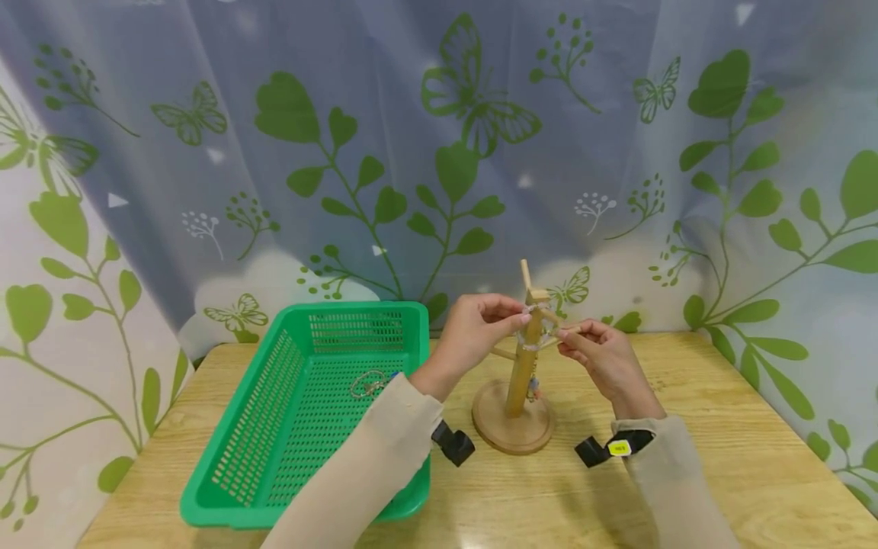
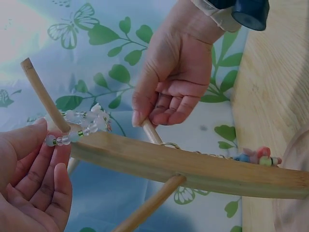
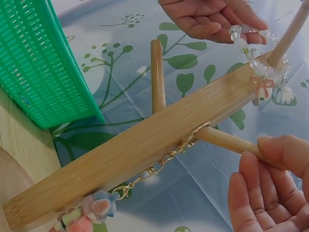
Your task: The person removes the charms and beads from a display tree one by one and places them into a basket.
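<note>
A wooden stand with pegs (image 1: 521, 381) rises from a round base on the table. Near its top, a clear and white beaded bracelet (image 3: 256, 63) with a pink bow charm loops around the post by an upper peg (image 2: 44, 94). My left hand (image 1: 473, 335) pinches the bracelet's edge between thumb and fingers. On the other side, my right hand (image 1: 604, 354) pinches the end of a lower peg (image 3: 231, 141) with thumb and forefinger. From that peg hangs a gold chain (image 3: 154, 166) with a pink and blue charm (image 3: 99, 207), lying along the post.
Left of the stand, a green plastic basket (image 1: 421, 343) holds a bracelet (image 1: 366, 383) and a small blue item, partly behind my left sleeve. Other bare pegs (image 3: 157, 77) stick out from the post. A patterned curtain (image 1: 411, 152) hangs behind the wooden table (image 1: 720, 427).
</note>
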`<state>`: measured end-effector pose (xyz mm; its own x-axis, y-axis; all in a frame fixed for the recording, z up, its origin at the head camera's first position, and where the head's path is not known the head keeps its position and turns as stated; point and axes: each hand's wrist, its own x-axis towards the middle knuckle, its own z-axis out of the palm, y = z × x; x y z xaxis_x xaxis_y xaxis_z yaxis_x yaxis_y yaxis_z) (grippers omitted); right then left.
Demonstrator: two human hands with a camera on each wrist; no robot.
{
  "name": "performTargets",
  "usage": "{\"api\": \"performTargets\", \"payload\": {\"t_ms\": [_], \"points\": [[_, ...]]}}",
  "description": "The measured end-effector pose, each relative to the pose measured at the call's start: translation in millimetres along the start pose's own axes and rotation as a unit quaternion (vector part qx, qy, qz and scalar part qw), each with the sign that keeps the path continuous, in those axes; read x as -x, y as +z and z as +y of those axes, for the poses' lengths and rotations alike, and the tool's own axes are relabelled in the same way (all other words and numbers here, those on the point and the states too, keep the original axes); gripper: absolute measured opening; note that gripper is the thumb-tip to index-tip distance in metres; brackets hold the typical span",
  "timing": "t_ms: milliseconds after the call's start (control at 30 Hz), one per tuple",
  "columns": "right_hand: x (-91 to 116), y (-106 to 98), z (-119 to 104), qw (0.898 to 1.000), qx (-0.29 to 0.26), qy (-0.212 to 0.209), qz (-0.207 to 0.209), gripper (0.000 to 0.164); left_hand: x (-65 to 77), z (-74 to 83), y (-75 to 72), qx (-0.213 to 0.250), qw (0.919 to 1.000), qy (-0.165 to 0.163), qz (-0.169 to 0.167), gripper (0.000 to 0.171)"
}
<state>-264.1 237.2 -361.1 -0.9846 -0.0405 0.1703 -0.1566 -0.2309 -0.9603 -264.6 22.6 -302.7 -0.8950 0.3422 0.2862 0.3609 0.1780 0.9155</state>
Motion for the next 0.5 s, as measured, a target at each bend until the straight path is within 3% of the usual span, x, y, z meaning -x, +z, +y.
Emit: {"api": "performTargets", "payload": {"t_ms": [267, 500], "points": [[1.0, 0.7, 0.8, 1.0, -0.019, 0.002, 0.002, 0.007, -0.6, 4.4, 1.6, 0.017, 0.9998, -0.001, 0.007, 0.015], [1.5, 0.5, 1.5, 1.0, -0.015, -0.003, 0.003, 0.01, 1.1, 11.2, 3.0, 0.027, 0.9996, -0.007, 0.005, 0.015]]}}
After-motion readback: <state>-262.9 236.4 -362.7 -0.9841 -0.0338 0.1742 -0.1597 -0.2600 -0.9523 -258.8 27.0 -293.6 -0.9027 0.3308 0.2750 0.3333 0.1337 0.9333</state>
